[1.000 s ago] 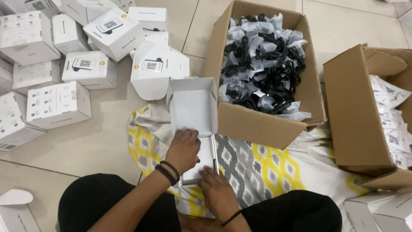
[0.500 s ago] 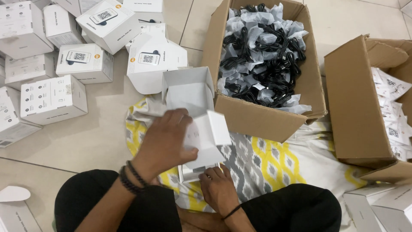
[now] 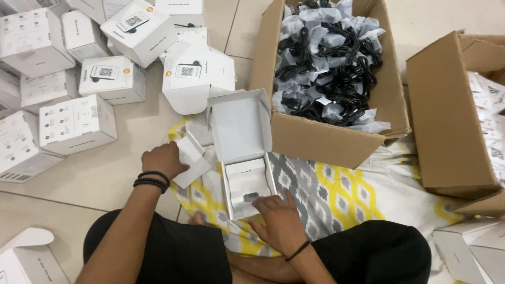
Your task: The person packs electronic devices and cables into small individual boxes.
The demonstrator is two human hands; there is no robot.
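1. Head view: a person sits cross-legged on a tiled floor, on a cloth (image 3: 336, 184) patterned in yellow, grey and white, looking down at both bare hands.
2. The left hand (image 3: 164, 159), with black bands at the wrist, is curled closed around a small white folded card insert (image 3: 192, 158), held over the left edge of the cloth.
3. The right hand (image 3: 279, 216), with a thin black band at the wrist, lies palm down with its fingers spread flat. The fingertips touch the near right corner of the open white box (image 3: 244, 181) and grip nothing.
4. The open white box sits on the cloth between the two hands, just in front of the knees. Its lid (image 3: 239, 126) stands up on the far side, leaning against the big carton behind it.
5. A small dark item (image 3: 251, 196) lies in the tray of the box, right by the right fingertips; what it is cannot be told.
6. The large brown carton (image 3: 326, 139) at far centre is full of black cables in clear bags (image 3: 331, 63).
7. At the right edge a second brown carton (image 3: 447, 121) holds white printed leaflets (image 3: 489, 110).
8. Many closed white boxes (image 3: 76, 123) lie scattered on the floor at the far left, well apart from the hands.
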